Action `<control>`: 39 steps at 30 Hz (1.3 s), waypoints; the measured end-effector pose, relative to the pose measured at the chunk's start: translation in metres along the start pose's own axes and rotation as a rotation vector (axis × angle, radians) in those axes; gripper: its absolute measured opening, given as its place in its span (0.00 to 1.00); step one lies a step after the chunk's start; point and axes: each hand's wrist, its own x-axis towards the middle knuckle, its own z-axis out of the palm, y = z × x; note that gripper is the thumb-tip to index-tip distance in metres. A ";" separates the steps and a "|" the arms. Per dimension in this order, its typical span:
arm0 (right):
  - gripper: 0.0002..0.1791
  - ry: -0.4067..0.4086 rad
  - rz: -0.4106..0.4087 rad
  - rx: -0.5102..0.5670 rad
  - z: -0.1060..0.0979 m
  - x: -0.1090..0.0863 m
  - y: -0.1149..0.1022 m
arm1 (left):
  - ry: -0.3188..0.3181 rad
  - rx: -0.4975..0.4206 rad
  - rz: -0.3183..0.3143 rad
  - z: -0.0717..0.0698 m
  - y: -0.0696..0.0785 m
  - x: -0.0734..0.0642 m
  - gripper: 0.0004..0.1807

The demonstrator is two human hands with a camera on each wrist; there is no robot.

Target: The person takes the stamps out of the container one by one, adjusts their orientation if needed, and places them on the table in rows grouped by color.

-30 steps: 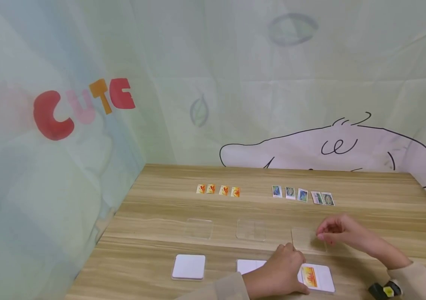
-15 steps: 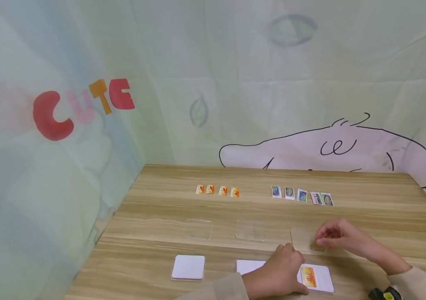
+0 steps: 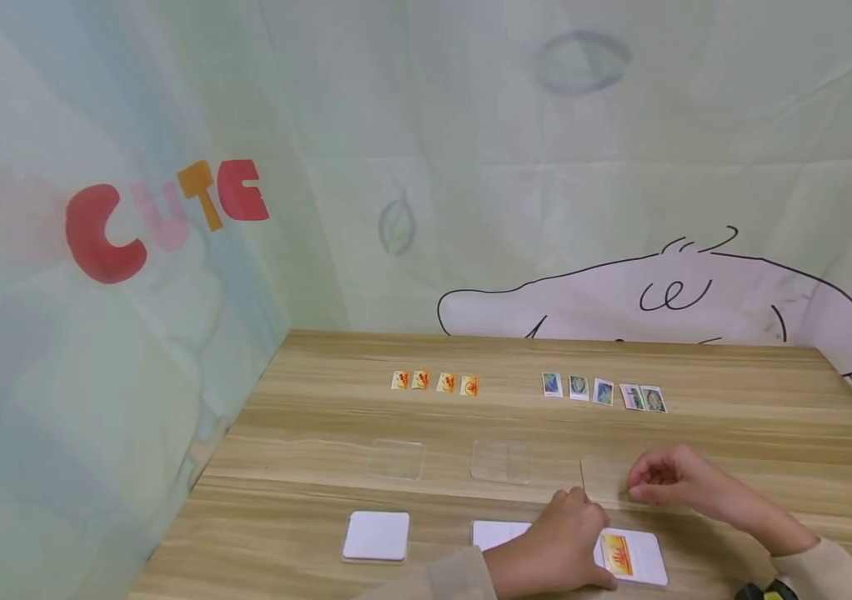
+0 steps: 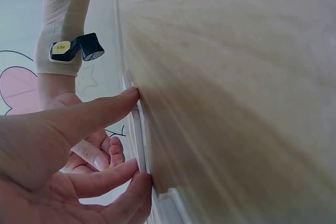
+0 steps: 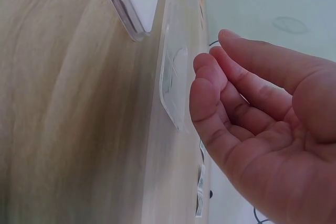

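Note:
My left hand (image 3: 557, 542) lies over a white-backed clear case (image 3: 649, 557), its thumb on the near side and fingers at the far side, holding the edges in the left wrist view. An orange-yellow stamp (image 3: 618, 554) lies on the white face beside the thumb. My right hand (image 3: 684, 483) hovers beside a clear plastic cover (image 3: 606, 475), fingers loosely curled. Nothing shows between its thumb and fingertips (image 5: 203, 95) in the right wrist view. The cover (image 5: 170, 82) lies flat on the table there. Part of the case is hidden under the left hand.
Two more white cases, one square (image 3: 377, 536) and one partly hidden (image 3: 499, 532), lie on the near table. Behind them are two clear covers, left (image 3: 398, 459) and middle (image 3: 501, 462). Farther back, several orange stamps (image 3: 447, 382) and several blue-green stamps (image 3: 578, 387) form rows.
My right hand has come slightly lower and nearer, over the clear cover's right side. The left hand stays in place on the case.

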 end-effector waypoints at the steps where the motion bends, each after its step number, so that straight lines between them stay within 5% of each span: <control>1: 0.03 0.000 -0.002 -0.002 0.000 0.000 0.000 | 0.000 -0.001 0.001 0.000 0.000 0.000 0.29; 22: 0.02 -0.032 0.024 0.017 0.013 -0.003 -0.001 | 0.005 -0.019 -0.007 0.001 0.001 -0.001 0.28; 39: 0.03 -0.031 -0.001 -0.080 0.021 -0.002 -0.006 | -0.019 -0.045 -0.032 -0.001 0.002 0.000 0.29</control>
